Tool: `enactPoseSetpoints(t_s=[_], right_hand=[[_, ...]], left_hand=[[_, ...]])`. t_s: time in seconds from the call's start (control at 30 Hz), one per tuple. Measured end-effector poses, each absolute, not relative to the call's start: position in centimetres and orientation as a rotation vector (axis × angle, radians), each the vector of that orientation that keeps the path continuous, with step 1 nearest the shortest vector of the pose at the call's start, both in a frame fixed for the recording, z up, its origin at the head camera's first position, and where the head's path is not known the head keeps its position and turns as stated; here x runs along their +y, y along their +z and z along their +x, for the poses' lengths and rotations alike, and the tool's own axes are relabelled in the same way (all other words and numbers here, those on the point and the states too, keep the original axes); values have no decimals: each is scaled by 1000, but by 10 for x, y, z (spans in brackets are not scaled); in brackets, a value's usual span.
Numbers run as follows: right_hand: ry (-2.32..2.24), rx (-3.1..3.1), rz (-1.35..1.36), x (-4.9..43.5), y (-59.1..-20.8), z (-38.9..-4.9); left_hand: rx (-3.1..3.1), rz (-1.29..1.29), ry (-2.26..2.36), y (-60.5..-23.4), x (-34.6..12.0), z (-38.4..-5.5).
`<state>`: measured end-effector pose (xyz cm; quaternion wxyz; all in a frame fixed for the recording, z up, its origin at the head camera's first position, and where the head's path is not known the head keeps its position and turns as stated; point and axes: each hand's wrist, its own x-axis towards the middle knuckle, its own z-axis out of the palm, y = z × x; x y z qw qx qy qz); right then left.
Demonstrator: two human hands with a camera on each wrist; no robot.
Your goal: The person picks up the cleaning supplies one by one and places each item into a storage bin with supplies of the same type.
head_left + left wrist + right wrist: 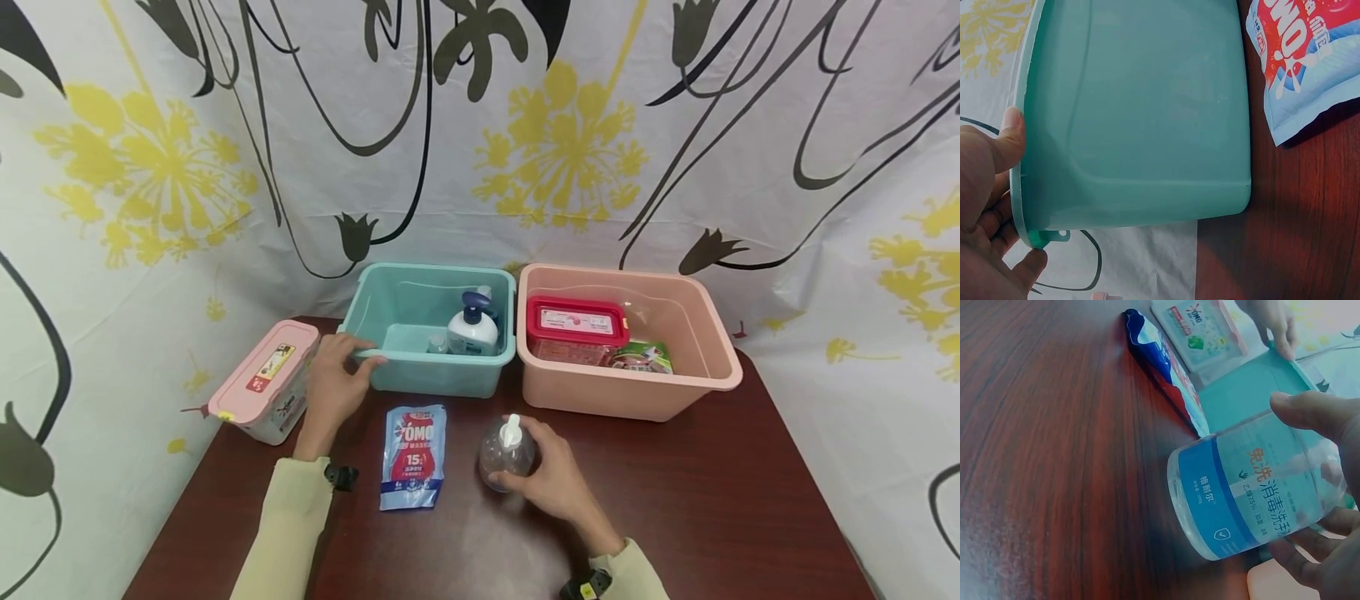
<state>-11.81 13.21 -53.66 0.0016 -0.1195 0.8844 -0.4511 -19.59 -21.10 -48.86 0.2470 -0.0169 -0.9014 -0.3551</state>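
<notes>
Clear pump bottle [495, 460] sat within the right hand's [555, 475] grasp, on the near side of both bins; its white pump head [512, 432] rose above the thumb and fingers. Whether the base touched the table [712, 492] could not be told.

Handling, as judged: best to bear on the broad body, thumb opposed to the fingers, and leave the pump head untouched so nothing would be pressed out. Smooth plastic looked apt to slip; an even, moderate squeeze seemed right, with the pump kept uppermost. A steady left hold would help keep the bin from sliding.

Right fingers: parted about as wide as the bottle's body and curved round it, thumb on one side, fingers on the other; the blue label band [1216, 500] lay clear of them, towards the base.

Left hand [336, 385]: thumb and fingers pinched the rim of the teal bin [435, 375] at its near left corner, gap no wider than the rim. Pink-lidded box [270, 367] stood just left of that hand. Blue pouch [412, 462] lay between the two hands, untouched. Peach bin [600, 396] stood beyond the right fingers, apart from them.
</notes>
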Motion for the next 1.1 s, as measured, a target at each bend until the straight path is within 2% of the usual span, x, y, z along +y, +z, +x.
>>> enactPoseSetpoints(t_s=[0.6, 1.1], right_hand=[[-1499, 2781, -428, 128, -534, -118], [-1564, 2786, -521, 127, -509, -120]], left_hand=[[-2454, -54, -964, -488, -212, -196], [-2458, -50, -962, -488, -211, -196]])
